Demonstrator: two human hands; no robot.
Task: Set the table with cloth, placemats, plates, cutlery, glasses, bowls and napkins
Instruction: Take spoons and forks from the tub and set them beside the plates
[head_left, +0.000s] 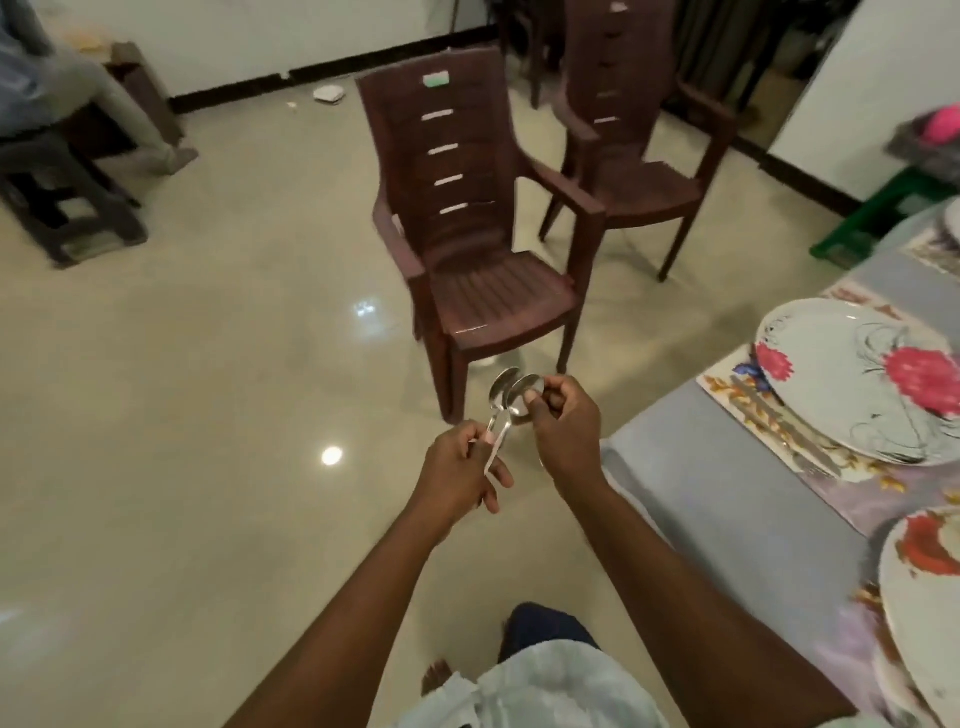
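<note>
The room had a glossy cream tile floor (208, 364), and a brown plastic armchair (478, 234) stood in the middle of it, with a second like chair (639, 130) behind it and to its right. Well to the right of that armchair ran the edge of a table under a grey cloth (691, 467). A patterned placemat (810, 441) lay on the cloth and carried a white plate with pink flowers (862, 374); a knife and fork (779, 421) lay on the mat just beside the plate's near rim. Part of another flowered plate (924, 587) showed further along the table, away from the armchair.

Just in front of the armchair's seat, over the floor and short of the table edge, the person held a pair of steel spoons (506, 400). The left hand (462, 467) had its fingers curled around the handles. The right hand (561, 415) pinched the bowl of one spoon between thumb and fingers. The two bowls overlapped and pointed toward the armchair.
</note>
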